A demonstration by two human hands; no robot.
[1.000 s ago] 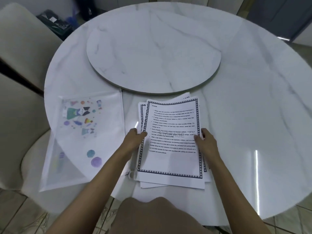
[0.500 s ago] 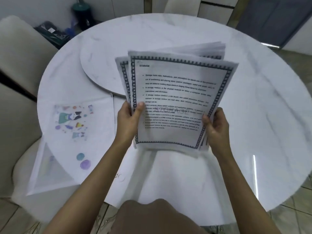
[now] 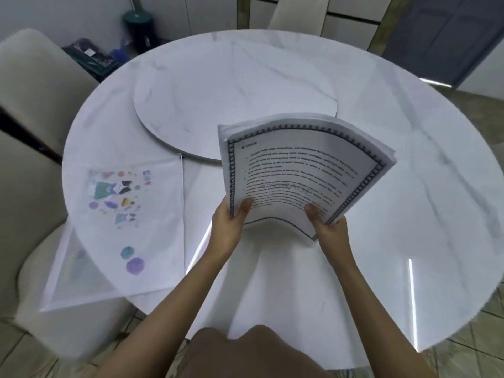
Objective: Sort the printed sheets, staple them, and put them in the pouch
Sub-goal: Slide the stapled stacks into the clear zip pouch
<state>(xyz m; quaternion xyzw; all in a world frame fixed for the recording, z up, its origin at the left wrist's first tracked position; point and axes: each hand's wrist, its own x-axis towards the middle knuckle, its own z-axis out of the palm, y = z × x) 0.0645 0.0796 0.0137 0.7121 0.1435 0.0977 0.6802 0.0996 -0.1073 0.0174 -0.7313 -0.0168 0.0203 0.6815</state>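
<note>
A stack of printed sheets (image 3: 300, 165) with a dark patterned border hangs in the air above the table, bowed and tilted to the right. My left hand (image 3: 229, 219) grips its lower left corner, thumb on the top page. My right hand (image 3: 327, 225) grips the lower right edge, thumb also on top. The clear pouch (image 3: 120, 230) with colourful cartoon prints lies flat at the left of the table, its near corner hanging over the edge. No stapler is in view.
The round white marble table (image 3: 409, 214) carries a raised turntable (image 3: 234, 88) in its middle. Cream chairs (image 3: 35, 85) stand at the left and one at the far side. A dark bin (image 3: 137, 27) sits on the floor beyond.
The sheets lay on the table a second ago; both hands lifted them, and now the stack has swung to the right and bent, with its edges more closely gathered.
</note>
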